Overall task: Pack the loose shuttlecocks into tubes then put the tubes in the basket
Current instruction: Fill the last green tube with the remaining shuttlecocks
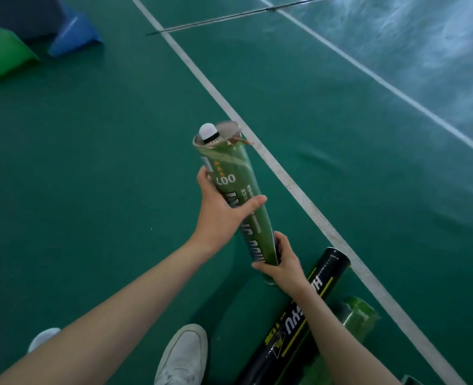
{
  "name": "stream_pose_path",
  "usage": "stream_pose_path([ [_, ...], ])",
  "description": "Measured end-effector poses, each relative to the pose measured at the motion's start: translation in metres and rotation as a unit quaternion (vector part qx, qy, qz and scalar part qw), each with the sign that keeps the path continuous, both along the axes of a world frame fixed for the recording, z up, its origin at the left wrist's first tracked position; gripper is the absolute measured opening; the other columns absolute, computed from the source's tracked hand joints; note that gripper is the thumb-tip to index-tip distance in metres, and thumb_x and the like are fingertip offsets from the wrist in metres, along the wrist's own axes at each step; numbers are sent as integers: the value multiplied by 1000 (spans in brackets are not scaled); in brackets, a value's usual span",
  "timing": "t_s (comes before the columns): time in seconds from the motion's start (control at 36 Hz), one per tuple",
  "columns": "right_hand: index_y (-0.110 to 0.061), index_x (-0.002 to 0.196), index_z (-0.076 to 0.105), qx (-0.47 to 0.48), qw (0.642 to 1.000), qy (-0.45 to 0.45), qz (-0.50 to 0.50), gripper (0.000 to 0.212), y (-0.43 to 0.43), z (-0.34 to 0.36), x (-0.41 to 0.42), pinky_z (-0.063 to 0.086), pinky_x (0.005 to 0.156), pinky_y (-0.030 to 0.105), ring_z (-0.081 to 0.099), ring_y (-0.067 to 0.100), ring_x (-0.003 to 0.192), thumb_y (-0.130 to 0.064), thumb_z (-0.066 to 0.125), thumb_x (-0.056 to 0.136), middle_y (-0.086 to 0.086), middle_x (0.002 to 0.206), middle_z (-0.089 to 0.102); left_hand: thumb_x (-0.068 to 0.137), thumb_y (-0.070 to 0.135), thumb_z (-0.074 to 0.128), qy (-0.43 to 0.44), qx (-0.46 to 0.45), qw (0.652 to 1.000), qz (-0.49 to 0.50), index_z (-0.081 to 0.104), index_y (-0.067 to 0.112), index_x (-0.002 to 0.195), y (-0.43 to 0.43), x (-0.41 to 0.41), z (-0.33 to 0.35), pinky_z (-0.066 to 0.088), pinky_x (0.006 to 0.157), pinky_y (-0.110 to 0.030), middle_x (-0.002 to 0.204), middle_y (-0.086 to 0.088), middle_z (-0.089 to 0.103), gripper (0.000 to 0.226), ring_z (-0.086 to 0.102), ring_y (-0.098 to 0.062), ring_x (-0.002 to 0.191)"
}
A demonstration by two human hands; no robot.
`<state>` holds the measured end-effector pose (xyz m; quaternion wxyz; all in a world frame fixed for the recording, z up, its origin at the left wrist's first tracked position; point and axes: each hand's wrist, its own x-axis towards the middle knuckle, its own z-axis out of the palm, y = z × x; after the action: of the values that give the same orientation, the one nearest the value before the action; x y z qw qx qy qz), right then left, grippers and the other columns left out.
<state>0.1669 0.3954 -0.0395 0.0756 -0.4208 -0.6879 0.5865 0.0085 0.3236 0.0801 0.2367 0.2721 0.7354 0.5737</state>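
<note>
Gripping green tube [231,190]: left hand [218,215] midway, right hand [282,266] at base.

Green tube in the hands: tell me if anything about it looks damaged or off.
Yes. The far rim of the green tube is torn: a brown cardboard flap peels outward beside the opening. A shuttlecock pokes out cork-first there. Left hand holds the middle, right hand the near end.

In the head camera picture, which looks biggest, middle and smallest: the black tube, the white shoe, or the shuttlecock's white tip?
1. black tube
2. white shoe
3. shuttlecock's white tip

The tip is farther from the camera, yet clearly the smallest.
</note>
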Motion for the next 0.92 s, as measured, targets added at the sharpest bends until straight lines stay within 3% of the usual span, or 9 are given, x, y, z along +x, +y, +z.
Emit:
stream_pose_path([
  [0.08,-33,130,40,-33,999,-5,16,74,-8,1,-2,49,96,32,60,5,106,-16,83,72,-15,117,60,70,20,84,-16,5,1000,-6,33,16,120,7,-2,4,47,79,-13,103,17,58,71,59,12,88],
  [0.17,-36,135,36,-36,998,-24,34,77,-8,13,-6,44,98,30,55,9,113,-13,79,76,-16,121,56,70,17,83,-27,19,999,-6,36,16,115,4,-1,3,50,85,-22,103,14,61,66,62,4,91],
  [0.25,-32,141,37,-45,996,-30,65,74,6,37,-9,39,102,37,46,7,118,-6,72,81,-12,132,51,70,14,83,-22,33,999,-21,36,19,112,-2,5,7,49,85,-18,101,13,62,64,61,4,92],
  [0.31,-27,139,41,-80,993,8,82,63,17,61,-10,43,105,39,49,10,124,0,62,85,-7,134,52,69,14,83,-11,40,998,-38,36,21,112,-4,9,8,49,88,-23,105,9,63,64,62,-3,98],
  [0.42,-14,136,48,6,995,92,46,42,36,112,-13,44,106,39,55,12,121,-2,49,96,-3,133,56,70,12,83,19,41,996,-83,35,22,118,-7,19,14,46,87,-14,111,9,60,69,59,-3,102],
  [0.53,-25,125,53,31,977,211,-17,27,39,178,-12,47,100,33,59,9,112,-17,42,102,-3,123,60,73,12,80,39,27,988,-148,30,24,126,-10,31,14,44,94,-19,120,9,54,74,54,-4,110],
  [0.61,-32,126,52,91,962,258,17,28,34,219,-4,47,99,28,58,7,115,-21,43,101,-9,126,58,75,12,78,62,18,981,-183,25,27,126,-12,41,14,42,98,-21,125,6,49,75,50,-6,114],
  [0.78,-34,120,61,206,955,181,112,28,27,243,1,46,99,23,56,0,116,-23,59,95,-13,122,62,78,11,75,62,15,968,-242,20,21,135,-20,46,15,40,100,-19,129,-1,46,80,48,-5,117],
  [0.92,-22,115,66,318,928,111,158,28,26,240,6,45,95,19,57,-1,107,-21,69,87,-15,110,65,78,10,75,63,14,964,-259,18,23,136,-26,46,15,38,98,-14,127,12,42,83,46,5,114],
])
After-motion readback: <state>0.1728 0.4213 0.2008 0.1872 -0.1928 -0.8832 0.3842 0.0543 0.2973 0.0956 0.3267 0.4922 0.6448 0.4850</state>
